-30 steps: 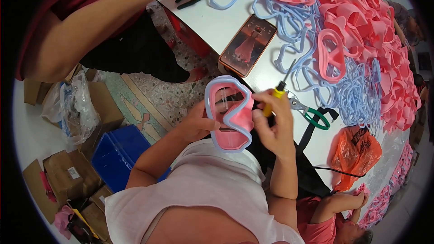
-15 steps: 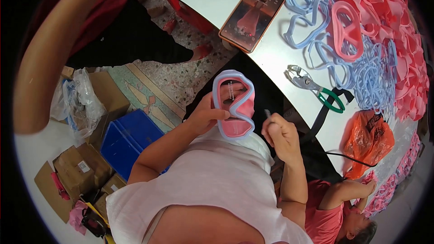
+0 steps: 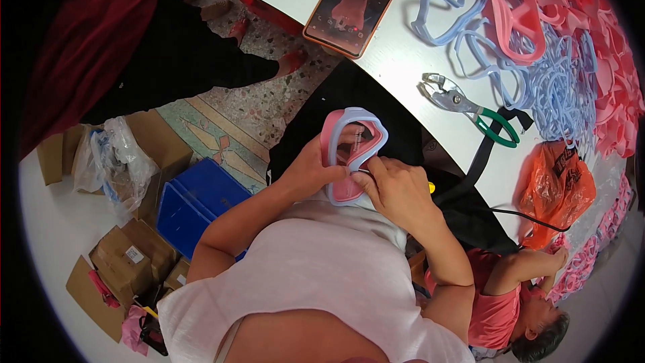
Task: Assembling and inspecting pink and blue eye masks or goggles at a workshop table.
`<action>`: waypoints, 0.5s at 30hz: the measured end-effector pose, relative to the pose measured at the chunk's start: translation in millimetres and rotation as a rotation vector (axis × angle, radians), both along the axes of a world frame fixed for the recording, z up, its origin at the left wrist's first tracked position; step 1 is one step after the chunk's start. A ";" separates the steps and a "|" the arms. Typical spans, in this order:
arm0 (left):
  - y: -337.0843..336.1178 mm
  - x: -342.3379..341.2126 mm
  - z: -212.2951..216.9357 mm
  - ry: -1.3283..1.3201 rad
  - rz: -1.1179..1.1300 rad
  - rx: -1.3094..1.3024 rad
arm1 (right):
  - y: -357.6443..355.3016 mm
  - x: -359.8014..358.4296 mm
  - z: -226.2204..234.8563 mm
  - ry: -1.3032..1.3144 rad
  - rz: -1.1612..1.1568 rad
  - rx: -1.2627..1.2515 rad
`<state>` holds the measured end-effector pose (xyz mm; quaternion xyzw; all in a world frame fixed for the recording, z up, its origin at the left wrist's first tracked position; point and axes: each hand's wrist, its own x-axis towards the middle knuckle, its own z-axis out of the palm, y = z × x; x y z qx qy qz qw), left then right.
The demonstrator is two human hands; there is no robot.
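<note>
My left hand (image 3: 310, 169) grips the left side of a pink swim-mask body with a pale blue frame (image 3: 351, 153), held upright over my lap below the table edge. My right hand (image 3: 396, 191) closes on the mask's lower right rim, and a small yellow-handled tool (image 3: 430, 187) peeks out behind its fingers. A black cloth (image 3: 363, 87) lies under the mask on my lap.
The white table (image 3: 410, 60) carries a phone (image 3: 355, 1), green-handled pliers (image 3: 470, 107), piles of blue frames (image 3: 551, 81) and pink frames (image 3: 605, 20), and an orange bag (image 3: 554, 185). A person in dark red (image 3: 87, 33) stands left. Blue crate (image 3: 195, 202) and cartons (image 3: 127, 262) sit on the floor.
The mask and both my hands have come down from the table edge toward my lap. My right hand moved from the mask's top right onto its lower right rim.
</note>
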<state>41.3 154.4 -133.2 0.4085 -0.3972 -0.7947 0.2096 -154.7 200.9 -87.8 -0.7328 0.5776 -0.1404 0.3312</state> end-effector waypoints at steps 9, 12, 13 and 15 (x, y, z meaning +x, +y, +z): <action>1.5 -7.3 13.8 -0.069 -0.196 -0.032 | 2.1 -11.6 -7.6 -0.178 0.065 0.164; 14.0 -10.3 5.2 -0.083 -0.192 -0.133 | 3.2 -7.4 -5.5 -0.133 0.041 0.245; 16.5 -11.0 3.1 -0.110 -0.205 -0.185 | 7.5 -5.5 -10.2 -0.119 0.014 0.205; 19.3 -13.5 2.9 -0.125 -0.217 -0.228 | 13.7 -5.8 -17.9 -0.106 -0.008 0.169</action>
